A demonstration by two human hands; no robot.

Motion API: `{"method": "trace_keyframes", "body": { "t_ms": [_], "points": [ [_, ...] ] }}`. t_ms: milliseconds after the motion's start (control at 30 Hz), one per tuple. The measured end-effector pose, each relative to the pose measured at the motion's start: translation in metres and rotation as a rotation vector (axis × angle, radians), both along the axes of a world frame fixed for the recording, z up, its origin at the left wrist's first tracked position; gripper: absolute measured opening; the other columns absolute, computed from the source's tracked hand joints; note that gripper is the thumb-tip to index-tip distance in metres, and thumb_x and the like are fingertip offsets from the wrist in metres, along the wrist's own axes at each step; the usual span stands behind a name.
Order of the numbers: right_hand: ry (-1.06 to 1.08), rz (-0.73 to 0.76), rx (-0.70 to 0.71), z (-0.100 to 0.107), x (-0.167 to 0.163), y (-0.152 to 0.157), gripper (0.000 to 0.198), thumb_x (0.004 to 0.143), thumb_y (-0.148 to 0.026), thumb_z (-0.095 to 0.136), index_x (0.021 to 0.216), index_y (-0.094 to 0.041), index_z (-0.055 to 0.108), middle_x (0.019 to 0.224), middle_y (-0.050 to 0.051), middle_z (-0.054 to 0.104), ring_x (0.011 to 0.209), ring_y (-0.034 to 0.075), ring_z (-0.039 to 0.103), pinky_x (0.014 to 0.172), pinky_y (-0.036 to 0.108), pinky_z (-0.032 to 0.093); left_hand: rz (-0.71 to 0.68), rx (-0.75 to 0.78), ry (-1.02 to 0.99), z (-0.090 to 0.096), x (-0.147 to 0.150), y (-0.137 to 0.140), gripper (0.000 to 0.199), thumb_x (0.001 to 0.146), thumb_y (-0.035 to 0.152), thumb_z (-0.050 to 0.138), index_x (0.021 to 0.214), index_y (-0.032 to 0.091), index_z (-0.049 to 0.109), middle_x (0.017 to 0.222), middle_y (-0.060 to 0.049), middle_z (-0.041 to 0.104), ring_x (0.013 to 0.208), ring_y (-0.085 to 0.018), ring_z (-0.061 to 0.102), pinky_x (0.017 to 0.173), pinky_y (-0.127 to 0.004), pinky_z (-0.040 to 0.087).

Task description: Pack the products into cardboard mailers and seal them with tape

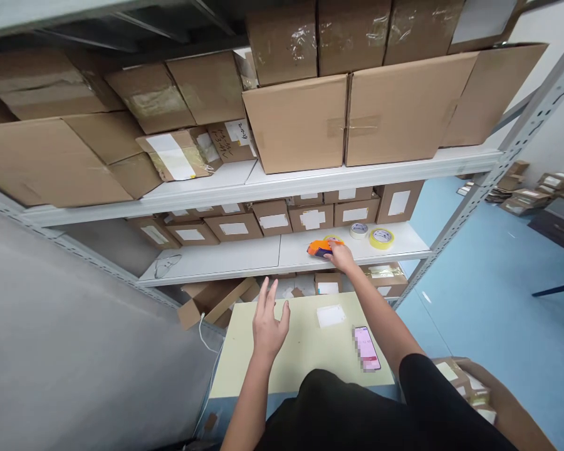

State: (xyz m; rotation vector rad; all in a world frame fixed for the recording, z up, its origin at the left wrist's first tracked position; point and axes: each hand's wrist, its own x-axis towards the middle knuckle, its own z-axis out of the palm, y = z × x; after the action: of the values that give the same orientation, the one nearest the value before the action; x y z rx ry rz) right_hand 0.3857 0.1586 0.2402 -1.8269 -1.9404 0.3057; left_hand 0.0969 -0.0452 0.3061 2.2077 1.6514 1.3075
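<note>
My right hand (342,256) reaches out to the lower white shelf (244,258) and closes over an orange tape dispenser (320,248) lying there. My left hand (269,321) hovers open, fingers spread, above the pale yellow tabletop (282,363) and holds nothing. On the tabletop lie a white label (331,316) and a phone (366,348) with a pink screen.
Two tape rolls (375,235) sit right of the dispenser. Cardboard boxes (291,119) fill the upper shelves and the back of the lower one. A grey wall is at left, blue floor at right, and an open carton (470,383) with small boxes at bottom right.
</note>
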Motion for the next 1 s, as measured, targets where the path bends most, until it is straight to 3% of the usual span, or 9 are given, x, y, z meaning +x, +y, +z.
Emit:
{"method": "trace_keyframes", "body": {
  "t_ms": [167,300,433,600,767,1000],
  "points": [
    [-0.192,-0.010,-0.127,-0.005,-0.013,0.019,0.038,0.098,-0.034,0.067,0.128,-0.011,0.067,0.116,0.021,0.075,0.114,0.032,0.066,0.105,0.040,0.040,0.016,-0.010,-0.033,-0.003,-0.014,-0.002,0.055,0.103,0.032,0.053,0.158,0.032,0.047,0.165,-0.010,0.043,0.143,-0.030,0.055,0.106,-0.043,0.057],
    [-0.197,-0.068,-0.014,-0.009,-0.023,0.012,0.043,0.095,-0.032,0.069,0.133,-0.012,0.065,0.129,0.021,0.071,0.127,0.035,0.057,0.110,0.046,0.035,0.026,-0.040,-0.040,-0.010,-0.025,-0.005,0.050,0.102,0.034,0.055,0.152,0.030,0.054,0.160,-0.010,0.051,0.143,-0.029,0.054,0.114,-0.047,0.051],
    [-0.027,-0.046,0.197,-0.001,-0.041,-0.010,0.049,0.094,-0.029,0.065,0.141,-0.016,0.061,0.139,0.020,0.066,0.131,0.036,0.053,0.110,0.049,0.039,0.016,-0.148,-0.171,-0.022,-0.036,-0.003,0.038,0.099,0.040,0.059,0.134,0.027,0.069,0.147,-0.011,0.063,0.137,-0.029,0.059,0.113,-0.050,0.052],
    [0.342,0.207,0.355,0.011,-0.085,-0.050,0.048,0.097,-0.037,0.058,0.141,-0.020,0.063,0.137,0.014,0.068,0.130,0.032,0.058,0.114,0.049,0.044,0.037,-0.359,-0.510,-0.036,-0.048,-0.001,0.045,0.095,0.047,0.063,0.133,0.024,0.070,0.141,-0.012,0.068,0.131,-0.027,0.065,0.101,-0.039,0.060],
    [0.622,0.366,0.197,0.000,-0.144,-0.085,0.044,0.101,-0.042,0.054,0.139,-0.025,0.067,0.142,0.011,0.067,0.135,0.030,0.059,0.118,0.052,0.044,0.186,-0.376,-0.627,-0.053,-0.080,-0.015,0.051,0.093,0.048,0.066,0.137,0.023,0.067,0.144,-0.014,0.066,0.137,-0.029,0.061,0.105,-0.042,0.057],
    [0.738,0.604,-0.119,-0.044,-0.244,-0.131,0.043,0.098,-0.045,0.057,0.134,-0.026,0.070,0.144,0.013,0.066,0.137,0.032,0.059,0.113,0.055,0.049,0.443,-0.389,-0.772,-0.084,-0.144,-0.071,0.056,0.091,0.046,0.067,0.141,0.020,0.065,0.149,-0.016,0.062,0.140,-0.030,0.058,0.109,-0.045,0.054]
  ]
}}
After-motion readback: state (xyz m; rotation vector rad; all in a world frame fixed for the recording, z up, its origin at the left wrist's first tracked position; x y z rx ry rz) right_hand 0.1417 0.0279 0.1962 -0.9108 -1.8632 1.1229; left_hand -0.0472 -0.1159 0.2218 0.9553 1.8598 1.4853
